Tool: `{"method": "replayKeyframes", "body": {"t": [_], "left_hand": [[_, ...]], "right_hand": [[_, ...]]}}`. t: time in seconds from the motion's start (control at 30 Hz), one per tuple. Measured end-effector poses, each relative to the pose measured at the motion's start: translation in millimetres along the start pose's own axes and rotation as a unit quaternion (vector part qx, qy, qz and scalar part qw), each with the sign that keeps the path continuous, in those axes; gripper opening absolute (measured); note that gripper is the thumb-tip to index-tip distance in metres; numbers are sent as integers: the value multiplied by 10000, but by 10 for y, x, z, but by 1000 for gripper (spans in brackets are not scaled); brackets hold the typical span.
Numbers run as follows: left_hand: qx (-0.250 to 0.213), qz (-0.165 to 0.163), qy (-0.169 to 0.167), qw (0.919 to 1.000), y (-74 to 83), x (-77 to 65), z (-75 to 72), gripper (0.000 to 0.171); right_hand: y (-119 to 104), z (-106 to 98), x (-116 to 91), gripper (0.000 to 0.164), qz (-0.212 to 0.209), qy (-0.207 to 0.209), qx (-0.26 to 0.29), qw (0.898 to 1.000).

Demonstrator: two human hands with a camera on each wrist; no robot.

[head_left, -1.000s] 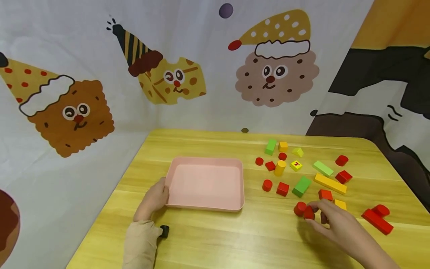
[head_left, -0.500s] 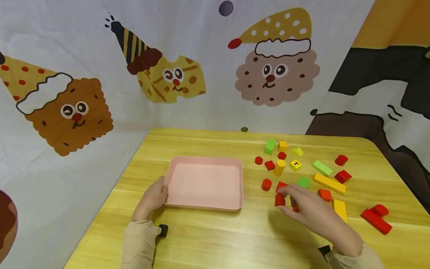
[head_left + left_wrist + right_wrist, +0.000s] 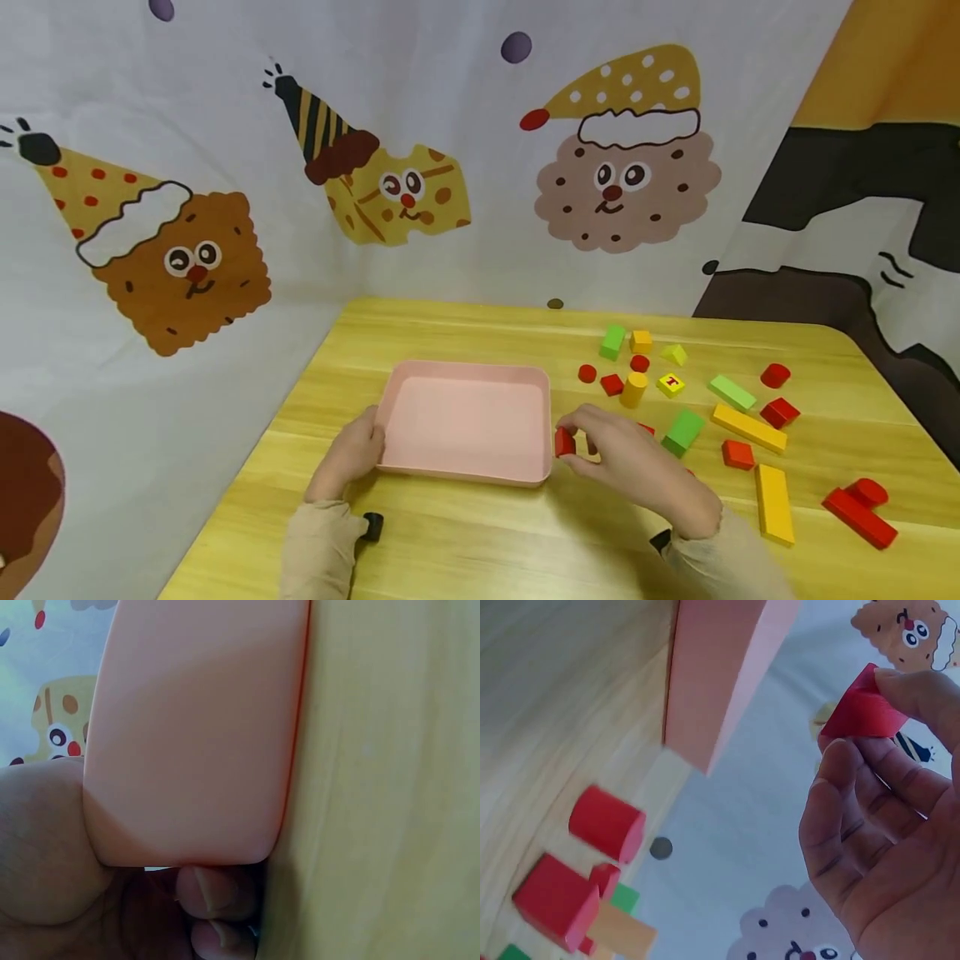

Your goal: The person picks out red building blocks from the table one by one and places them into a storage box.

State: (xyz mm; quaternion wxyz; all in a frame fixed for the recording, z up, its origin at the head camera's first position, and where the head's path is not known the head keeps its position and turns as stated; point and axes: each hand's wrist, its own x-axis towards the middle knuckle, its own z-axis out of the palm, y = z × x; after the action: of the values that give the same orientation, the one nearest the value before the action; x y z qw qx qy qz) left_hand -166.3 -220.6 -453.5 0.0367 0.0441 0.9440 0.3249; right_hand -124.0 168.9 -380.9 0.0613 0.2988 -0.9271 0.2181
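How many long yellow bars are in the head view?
2: far bar, in front of the green bar; near bar, left of the red bar. The right hand could hide more.

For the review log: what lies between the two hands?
Head view: the pink tray, gripped by the left hand, and the red block the right hand pinches.

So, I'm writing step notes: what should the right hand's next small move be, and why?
Probably carry the red block leftward over the pink tray: the right hand pinches it just beside the tray's right side, and the left hand grips the opposite side.
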Motion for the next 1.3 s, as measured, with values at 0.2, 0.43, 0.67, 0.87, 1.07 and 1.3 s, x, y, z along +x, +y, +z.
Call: {"method": "replayKeyframes", "body": {"t": [0.2,0.43,0.67,0.87,1.07,1.3], "left_hand": [[41,200,136,9997,-36,4,-13,25],[-88,-10,-11,10000,-47,10,5,25],[-155,-135,60,9998,-65,16,53,24],[-20,3,120,9999,-41,31,66,25],[-20,-44,158,9999,-37,38,62,20],[-136,-117,146,9997,-16,31,68,25]], "right_hand": [[-36,164,162,30,73,11,-61,10000],[-66,367,342,21,209,-319,-48,9993],[-38,541,438,14,84,-535,204,9983],[-6,620,416,15,67,-706,242,9972],[-6,663,432,17,-34,-695,-53,9976],[-8,734,447,18,-123,-580,-532,9968]]}}
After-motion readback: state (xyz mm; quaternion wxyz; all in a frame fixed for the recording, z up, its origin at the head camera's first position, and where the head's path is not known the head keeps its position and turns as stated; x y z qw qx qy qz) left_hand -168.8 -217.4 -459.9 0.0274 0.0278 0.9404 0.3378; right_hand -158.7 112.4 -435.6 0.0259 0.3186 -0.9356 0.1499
